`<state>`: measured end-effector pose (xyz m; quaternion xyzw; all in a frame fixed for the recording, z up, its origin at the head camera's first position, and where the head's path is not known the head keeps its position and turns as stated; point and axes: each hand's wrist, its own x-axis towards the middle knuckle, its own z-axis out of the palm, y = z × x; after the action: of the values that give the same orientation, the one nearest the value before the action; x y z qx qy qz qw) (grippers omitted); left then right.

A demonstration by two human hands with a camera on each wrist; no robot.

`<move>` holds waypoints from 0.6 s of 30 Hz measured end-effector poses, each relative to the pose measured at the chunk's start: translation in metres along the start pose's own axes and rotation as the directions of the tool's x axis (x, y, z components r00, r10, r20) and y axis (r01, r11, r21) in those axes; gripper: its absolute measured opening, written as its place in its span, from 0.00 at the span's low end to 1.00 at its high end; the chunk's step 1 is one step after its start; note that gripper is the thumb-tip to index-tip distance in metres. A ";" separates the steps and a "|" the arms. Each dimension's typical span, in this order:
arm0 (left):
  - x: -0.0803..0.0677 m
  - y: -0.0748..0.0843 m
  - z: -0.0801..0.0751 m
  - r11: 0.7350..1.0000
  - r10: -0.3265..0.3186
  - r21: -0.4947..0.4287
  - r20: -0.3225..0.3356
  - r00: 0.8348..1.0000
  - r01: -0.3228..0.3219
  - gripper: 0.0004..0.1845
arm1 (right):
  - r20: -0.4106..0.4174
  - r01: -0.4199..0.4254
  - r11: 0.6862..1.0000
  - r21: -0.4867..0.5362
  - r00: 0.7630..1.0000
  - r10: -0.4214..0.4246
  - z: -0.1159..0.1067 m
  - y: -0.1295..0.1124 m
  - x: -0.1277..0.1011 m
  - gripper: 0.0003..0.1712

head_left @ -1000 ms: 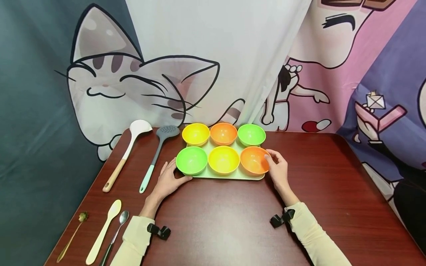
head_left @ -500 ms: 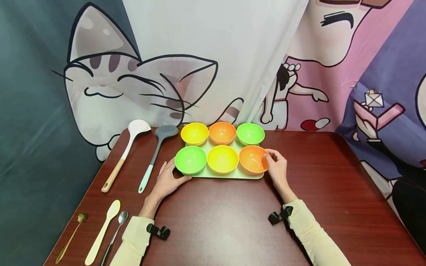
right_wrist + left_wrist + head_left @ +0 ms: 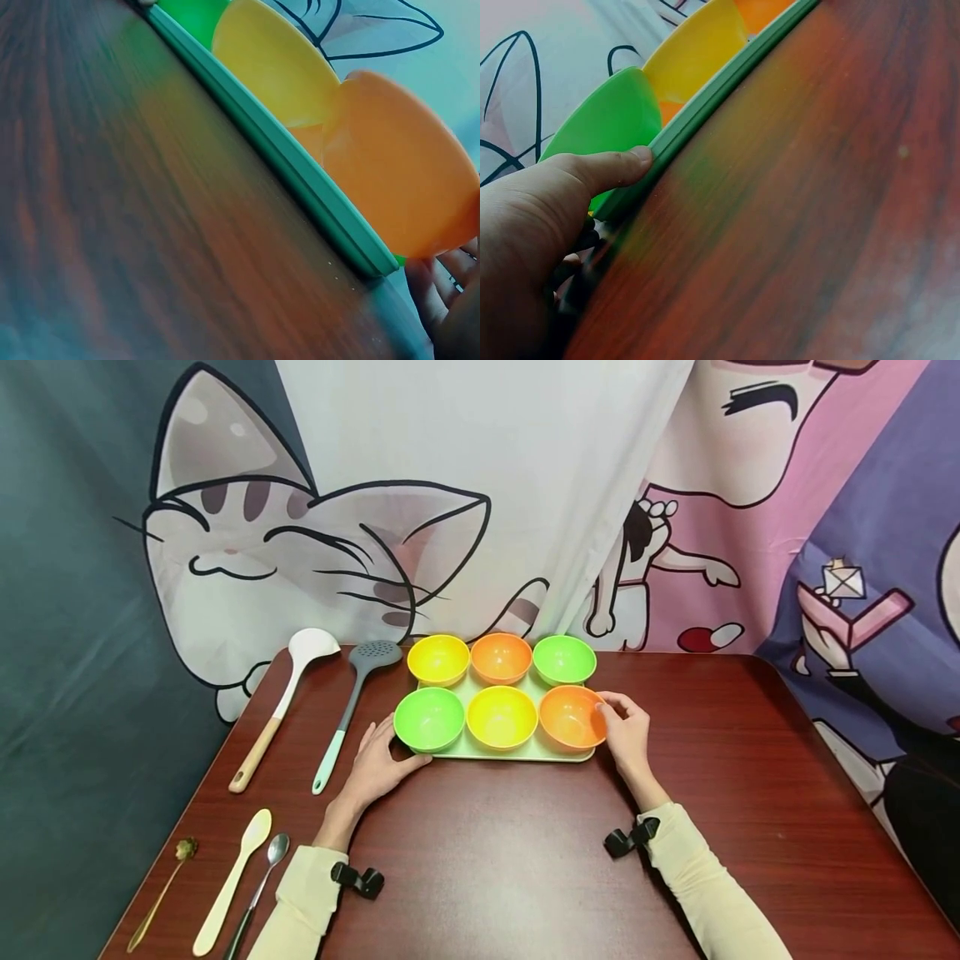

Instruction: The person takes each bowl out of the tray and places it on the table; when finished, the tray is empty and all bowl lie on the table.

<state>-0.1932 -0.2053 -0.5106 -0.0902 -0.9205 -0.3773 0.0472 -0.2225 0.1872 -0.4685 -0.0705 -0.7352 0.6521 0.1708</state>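
Centrally in the head view, a pale green tray (image 3: 501, 753) sits flat on a dark red table (image 3: 525, 860), carrying six small bowls in two rows of three. At the tray's lower left corner, the left hand (image 3: 375, 768) grips the edge, its thumb (image 3: 611, 166) pressed along the rim below the near green bowl (image 3: 429, 718), the other fingers curled out of sight beneath. At the lower right corner, the right hand (image 3: 626, 735) holds the opposite edge, fingertips touching the near orange bowl (image 3: 572, 717); how tightly those fingers close I cannot tell. Both hands appear set on the tray, which is not yet lifted or shifted. Left of the frame lie a white ladle (image 3: 288, 693), a grey slotted spoon (image 3: 352, 710) and three smaller spoons (image 3: 232, 881).
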 end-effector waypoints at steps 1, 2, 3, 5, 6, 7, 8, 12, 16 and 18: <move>0.000 0.000 0.000 1.000 0.001 0.002 0.000 1.000 -0.001 0.47 | -0.004 0.003 1.000 0.002 1.000 -0.003 -0.001 0.001 0.001 0.13; 0.000 0.000 0.000 1.000 0.003 0.004 0.001 1.000 -0.003 0.47 | -0.011 0.001 1.000 0.005 1.000 -0.001 -0.002 0.001 0.002 0.13; 0.001 0.000 0.000 1.000 0.004 0.008 0.002 1.000 -0.004 0.47 | -0.016 0.000 1.000 0.010 1.000 0.000 -0.003 0.003 0.004 0.13; 0.001 -0.001 0.001 1.000 0.004 0.009 0.006 1.000 -0.004 0.48 | -0.031 -0.017 1.000 0.023 0.999 0.018 -0.006 0.010 0.010 0.13; 0.001 -0.001 0.001 1.000 0.004 0.009 0.008 1.000 -0.004 0.48 | -0.036 -0.030 0.999 0.034 0.999 0.031 -0.008 0.015 0.014 0.13; 0.001 -0.001 0.001 1.000 0.004 0.009 0.011 1.000 -0.004 0.48 | -0.039 -0.045 0.998 0.046 0.998 0.047 -0.009 0.019 0.017 0.13; 0.001 -0.001 0.001 1.000 0.003 0.008 0.011 1.000 -0.003 0.48 | -0.043 -0.063 0.996 0.056 0.997 0.065 -0.011 0.023 0.021 0.13; 0.001 -0.001 0.000 1.000 -0.003 0.002 0.010 1.000 0.003 0.48 | -0.057 -0.114 0.988 0.109 0.991 0.120 -0.018 0.035 0.034 0.13; 0.000 -0.001 0.000 1.000 -0.009 0.007 0.010 1.000 0.009 0.48 | -0.085 -0.117 0.974 0.196 0.987 0.136 -0.027 0.038 0.042 0.11; 0.000 -0.001 0.000 1.000 -0.007 0.010 0.012 1.000 0.007 0.48 | -0.102 -0.114 0.965 0.234 0.985 0.141 -0.032 0.039 0.045 0.09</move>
<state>-0.1933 -0.2064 -0.5112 -0.0890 -0.9229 -0.3723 0.0407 -0.2579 0.2372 -0.4965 -0.1363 -0.6382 0.7364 0.1786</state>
